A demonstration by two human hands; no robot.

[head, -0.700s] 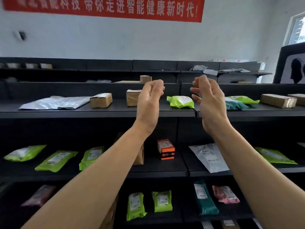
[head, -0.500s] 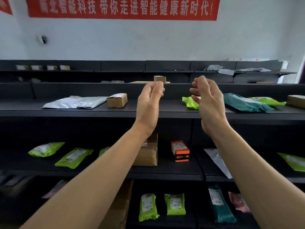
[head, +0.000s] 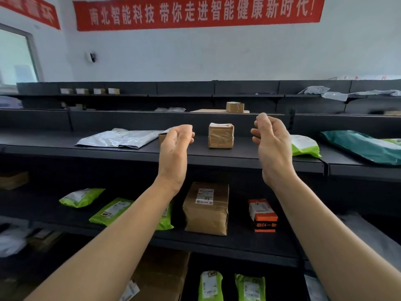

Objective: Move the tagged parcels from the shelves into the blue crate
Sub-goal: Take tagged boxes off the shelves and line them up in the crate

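hands are raised in front of dark metal shelves (head: 238,157), palms facing each other, with nothing held in either. left hand (head: 173,153) has its fingers loosely curled and apart from the thumb; it partly covers a small brown box (head: 161,137) behind it on the upper shelf. right hand (head: 272,146) is likewise loosely curled, fingers spread from the thumb, gripping nothing. between the two hands, and farther back on the same shelf, a taped cardboard cube (head: 221,135) stands upright, touching neither hand.

upper shelf, other contents: a flat grey mailer (head: 121,138) lies left of the left hand; a green-and-white pouch (head: 304,145) lies just right of the right hand; a dark teal mailer (head: 360,146) lies at the far right.

middle shelf: a tall brown parcel (head: 206,208) with a white label on top stands below the gap between the forearms. an orange-and-black box (head: 262,215) stands to its right. two green mailers (head: 81,197) (head: 111,211) lie to the left, well apart from the brown parcel.

bottom shelf: two green pouches (head: 210,285) (head: 250,287) lie side by side, next to a large carton (head: 160,276).

rear shelving: a small taped box (head: 235,107) sits on a flat board. a red banner (head: 197,11) with white characters hangs on the wall above. the blue crate is out of view.
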